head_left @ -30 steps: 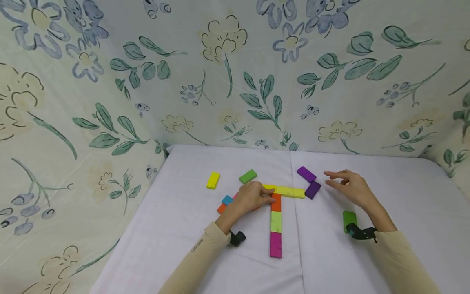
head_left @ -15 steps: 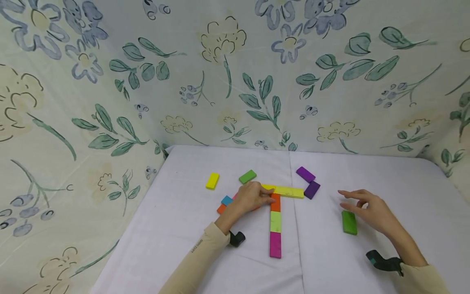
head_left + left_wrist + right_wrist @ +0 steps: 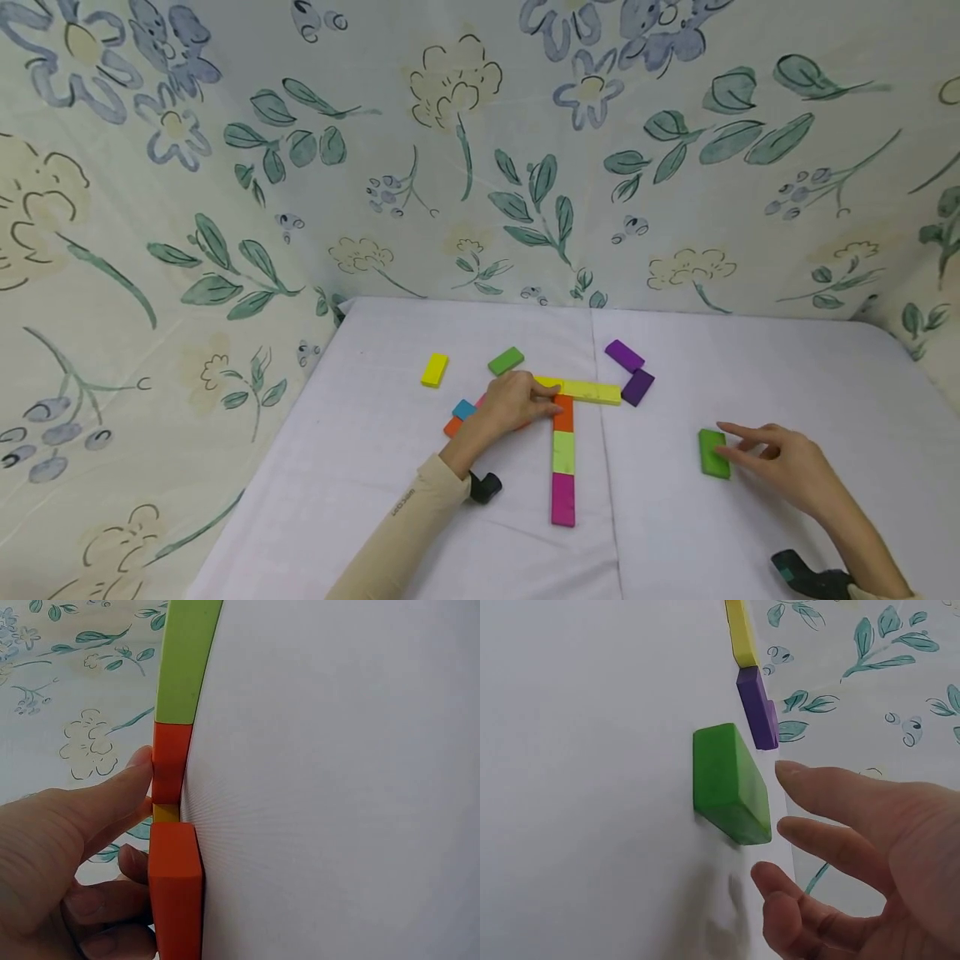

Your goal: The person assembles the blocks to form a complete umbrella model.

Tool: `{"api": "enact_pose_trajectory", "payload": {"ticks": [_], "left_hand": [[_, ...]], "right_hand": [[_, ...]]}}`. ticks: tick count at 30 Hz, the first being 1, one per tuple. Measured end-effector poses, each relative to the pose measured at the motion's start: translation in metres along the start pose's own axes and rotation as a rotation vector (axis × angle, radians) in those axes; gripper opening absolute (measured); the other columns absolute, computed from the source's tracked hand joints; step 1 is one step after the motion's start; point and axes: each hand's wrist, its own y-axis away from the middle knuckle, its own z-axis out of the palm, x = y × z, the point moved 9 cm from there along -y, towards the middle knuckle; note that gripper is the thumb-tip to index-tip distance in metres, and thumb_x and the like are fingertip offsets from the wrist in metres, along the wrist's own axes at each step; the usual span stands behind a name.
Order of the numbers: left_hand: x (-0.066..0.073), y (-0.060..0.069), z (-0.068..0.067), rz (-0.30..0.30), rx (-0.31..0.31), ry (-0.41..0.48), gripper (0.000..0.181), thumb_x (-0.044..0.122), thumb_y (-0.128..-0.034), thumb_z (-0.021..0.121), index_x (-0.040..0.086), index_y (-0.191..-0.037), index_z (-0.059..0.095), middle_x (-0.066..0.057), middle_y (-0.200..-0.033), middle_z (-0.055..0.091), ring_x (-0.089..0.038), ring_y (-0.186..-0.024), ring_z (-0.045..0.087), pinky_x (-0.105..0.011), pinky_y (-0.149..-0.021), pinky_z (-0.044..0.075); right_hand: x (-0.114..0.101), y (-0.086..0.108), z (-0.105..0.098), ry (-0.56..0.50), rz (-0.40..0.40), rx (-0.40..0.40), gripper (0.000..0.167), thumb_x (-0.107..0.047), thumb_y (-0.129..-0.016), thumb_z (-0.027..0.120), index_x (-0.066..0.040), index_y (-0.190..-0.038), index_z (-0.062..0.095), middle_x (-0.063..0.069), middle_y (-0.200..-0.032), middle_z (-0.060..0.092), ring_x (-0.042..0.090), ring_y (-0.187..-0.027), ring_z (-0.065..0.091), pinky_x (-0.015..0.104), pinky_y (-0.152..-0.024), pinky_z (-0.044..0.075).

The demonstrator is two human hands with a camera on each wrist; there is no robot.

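Observation:
Several coloured blocks lie flat in a T shape on the cloth. Its crossbar is yellow blocks (image 3: 592,392); its stem runs from an orange block (image 3: 564,414) through a lime block (image 3: 563,452) to a magenta block (image 3: 563,499). My left hand (image 3: 513,402) touches the left side of the T, thumb against the orange block and index finger at the yellow one. Another orange block (image 3: 177,889) is close by its curled fingers in the left wrist view. My right hand (image 3: 789,461) has its parted fingers beside a green block (image 3: 731,785), with a small gap in the right wrist view.
Two purple blocks (image 3: 638,387) lie off the right end of the crossbar. Further back are a loose yellow block (image 3: 435,370) and another green block (image 3: 506,361). A blue block (image 3: 463,409) and others are partly hidden behind the left hand. Floral fabric (image 3: 480,167) hangs behind.
My right hand has moved from near the purple blocks toward me and to the right, down to the green block. The left hand has stayed in place.

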Motion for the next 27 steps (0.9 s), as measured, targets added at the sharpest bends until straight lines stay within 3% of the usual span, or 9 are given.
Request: {"api": "enact_pose_trajectory", "payload": {"ticks": [7, 16, 21, 27], "left_hand": [[0.0, 0.0, 0.0, -0.009, -0.001, 0.009, 0.042, 0.042, -0.0873, 0.082, 0.026, -0.125, 0.075, 0.0, -0.127, 0.075, -0.008, -0.057, 0.035, -0.02, -0.051, 0.024], [0.0, 0.0, 0.001, -0.008, -0.003, 0.011, 0.042, 0.041, -0.0877, 0.082, 0.026, -0.126, 0.074, -0.001, -0.124, 0.076, -0.009, -0.055, 0.035, -0.019, -0.05, 0.023], [0.0, 0.0, 0.001, -0.01, -0.006, 0.011, 0.042, 0.041, -0.0881, 0.082, 0.026, -0.126, 0.074, -0.001, -0.126, 0.076, -0.009, -0.056, 0.036, -0.02, -0.051, 0.024], [0.0, 0.0, 0.0, -0.01, -0.001, 0.01, 0.041, 0.041, -0.088, 0.082, 0.026, -0.126, 0.074, 0.0, -0.127, 0.075, -0.008, -0.057, 0.036, -0.02, -0.052, 0.024]], "right_hand": [[-0.004, -0.001, 0.007, 0.013, 0.008, 0.012, 0.062, -0.039, -0.084, 0.086, -0.001, -0.13, 0.07, 0.005, -0.091, 0.072, 0.013, -0.074, 0.052, 0.024, -0.057, 0.036], [-0.018, -0.007, 0.008, 0.017, -0.082, -0.001, 0.053, -0.024, -0.084, 0.086, 0.001, -0.129, 0.07, 0.015, -0.105, 0.071, 0.008, -0.07, 0.046, 0.024, -0.055, 0.036], [-0.027, -0.011, 0.006, 0.012, -0.124, 0.038, 0.045, -0.016, -0.085, 0.083, 0.0, -0.126, 0.072, 0.021, -0.111, 0.07, 0.006, -0.068, 0.046, 0.024, -0.052, 0.037], [-0.026, -0.016, 0.001, 0.068, -0.1, 0.087, 0.043, -0.02, -0.087, 0.082, -0.001, -0.123, 0.074, 0.026, -0.11, 0.07, 0.015, -0.069, 0.049, 0.026, -0.052, 0.034]]}}
